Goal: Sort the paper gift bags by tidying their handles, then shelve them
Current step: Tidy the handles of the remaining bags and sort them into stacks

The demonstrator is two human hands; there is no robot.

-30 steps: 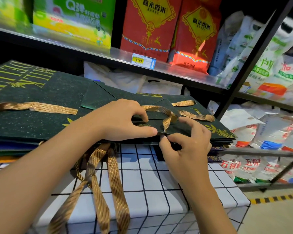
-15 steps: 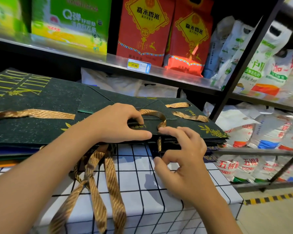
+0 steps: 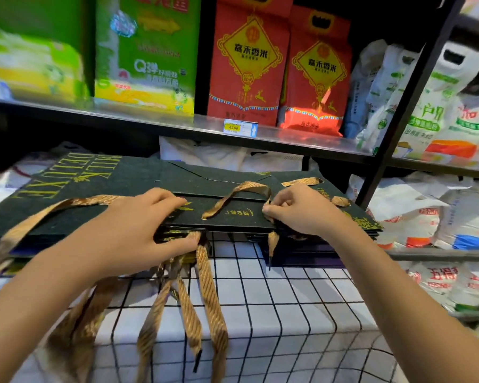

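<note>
Pinching gold ribbon handle [image 3: 237, 196] at frame centre, right hand [image 3: 296, 210]; left hand [image 3: 138, 222] grips dark green bag stack [image 3: 233, 219] edge.

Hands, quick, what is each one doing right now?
Left hand: grips the edge of the green gift bags, thumb underneath.
Right hand: pinches the gold ribbon handle at the bag's edge.

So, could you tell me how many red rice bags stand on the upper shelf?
2: one red rice bag above the price tag, the other right beside it; more may be hidden.
</note>
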